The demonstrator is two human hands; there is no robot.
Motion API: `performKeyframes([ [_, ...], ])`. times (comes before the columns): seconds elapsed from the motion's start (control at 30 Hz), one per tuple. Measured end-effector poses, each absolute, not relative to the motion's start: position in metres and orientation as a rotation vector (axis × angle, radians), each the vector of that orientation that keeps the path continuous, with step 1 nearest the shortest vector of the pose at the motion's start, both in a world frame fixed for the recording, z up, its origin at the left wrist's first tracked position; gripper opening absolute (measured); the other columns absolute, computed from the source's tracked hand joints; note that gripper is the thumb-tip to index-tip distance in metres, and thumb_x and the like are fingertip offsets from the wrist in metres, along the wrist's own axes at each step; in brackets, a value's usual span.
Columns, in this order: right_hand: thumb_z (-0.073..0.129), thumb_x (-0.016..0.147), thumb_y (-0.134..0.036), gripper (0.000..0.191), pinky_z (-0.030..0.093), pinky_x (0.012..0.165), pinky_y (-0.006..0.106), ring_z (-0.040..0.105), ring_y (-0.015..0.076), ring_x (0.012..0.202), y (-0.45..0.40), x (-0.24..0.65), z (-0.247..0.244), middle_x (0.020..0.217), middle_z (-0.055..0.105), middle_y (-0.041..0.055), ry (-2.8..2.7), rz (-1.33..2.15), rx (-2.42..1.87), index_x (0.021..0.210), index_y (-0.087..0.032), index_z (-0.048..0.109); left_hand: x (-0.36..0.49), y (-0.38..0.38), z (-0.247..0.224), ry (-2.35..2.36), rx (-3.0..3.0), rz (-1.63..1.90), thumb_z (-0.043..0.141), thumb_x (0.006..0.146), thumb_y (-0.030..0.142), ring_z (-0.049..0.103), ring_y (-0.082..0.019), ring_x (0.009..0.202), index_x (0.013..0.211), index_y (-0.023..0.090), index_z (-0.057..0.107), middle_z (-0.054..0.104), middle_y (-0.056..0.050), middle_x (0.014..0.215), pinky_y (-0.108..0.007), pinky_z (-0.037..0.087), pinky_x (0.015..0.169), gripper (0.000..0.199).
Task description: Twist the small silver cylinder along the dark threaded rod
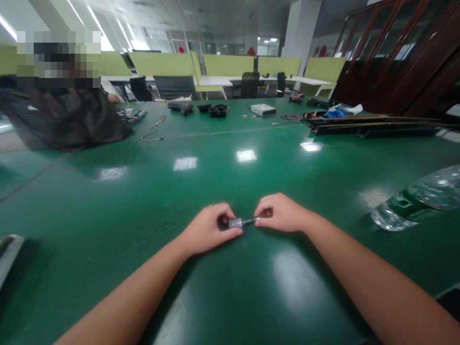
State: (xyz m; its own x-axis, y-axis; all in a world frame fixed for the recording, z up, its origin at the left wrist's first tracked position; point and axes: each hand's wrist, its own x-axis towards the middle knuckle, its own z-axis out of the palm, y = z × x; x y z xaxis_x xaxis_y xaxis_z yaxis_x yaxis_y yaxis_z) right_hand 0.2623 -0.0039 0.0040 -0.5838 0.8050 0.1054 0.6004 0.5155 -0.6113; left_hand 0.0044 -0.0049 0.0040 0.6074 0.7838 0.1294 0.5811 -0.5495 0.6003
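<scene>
My left hand (210, 230) is closed around the dark handle of a small screwdriver (240, 222). Its silver collar and thin shaft stick out to the right. My right hand (282, 213) pinches the tip end of that shaft between thumb and fingers. Both hands rest low on the glossy green table (230, 287), near its front middle, and the tool lies level between them. The handle is mostly hidden inside my left fist.
A plastic water bottle (419, 199) lies on its side at the right. A person in dark clothes (64, 120) sits at the far left. Long black bars (373, 125), a white box (263, 109), small black parts (217, 111) and a cord (153, 130) lie at the back.
</scene>
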Motion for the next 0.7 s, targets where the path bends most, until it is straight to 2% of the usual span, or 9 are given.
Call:
performKeyframes([
  [0.17,0.074,0.08,-0.025,0.011,0.045,0.07,0.025,0.062,0.0132,0.075,-0.007,0.254,0.0,0.085,0.071,0.0031,-2.349,0.699,-1.116,0.088,-0.018,0.077,0.003,-0.005,0.005,1.053,2.331,0.528,0.075,0.078,0.048,0.06,-0.017,0.074,0.086,0.018,0.062,0.066,-0.001,0.082,-0.027,0.044,0.067,0.033],
  [0.33,0.073,0.081,-0.024,0.011,0.044,0.072,0.025,0.062,0.0141,0.078,-0.007,0.252,-0.002,0.086,0.071,0.0032,-2.363,0.657,-1.077,0.088,-0.018,0.076,0.002,-0.004,0.005,1.04,2.31,0.508,0.066,0.087,0.044,0.06,-0.016,0.074,0.087,0.018,0.064,0.066,-0.001,0.082,-0.027,0.045,0.067,0.026],
  [0.5,0.073,0.08,-0.025,0.016,0.044,0.072,0.026,0.061,0.0142,0.077,-0.01,0.246,-0.005,0.086,0.07,0.0031,-2.365,0.648,-1.048,0.095,-0.019,0.075,0.003,-0.005,0.005,1.053,2.295,0.518,0.069,0.083,0.041,0.061,-0.017,0.075,0.091,0.019,0.066,0.066,-0.001,0.082,-0.027,0.046,0.068,0.024],
  [0.7,0.072,0.075,-0.014,0.024,0.047,0.07,0.024,0.062,0.0128,0.073,-0.015,0.239,-0.005,0.086,0.07,0.0019,-2.302,0.756,-1.028,0.098,-0.019,0.072,0.004,-0.006,0.007,1.071,2.286,0.529,0.073,0.079,0.036,0.062,-0.018,0.075,0.091,0.019,0.066,0.067,-0.001,0.081,-0.027,0.047,0.068,0.022],
])
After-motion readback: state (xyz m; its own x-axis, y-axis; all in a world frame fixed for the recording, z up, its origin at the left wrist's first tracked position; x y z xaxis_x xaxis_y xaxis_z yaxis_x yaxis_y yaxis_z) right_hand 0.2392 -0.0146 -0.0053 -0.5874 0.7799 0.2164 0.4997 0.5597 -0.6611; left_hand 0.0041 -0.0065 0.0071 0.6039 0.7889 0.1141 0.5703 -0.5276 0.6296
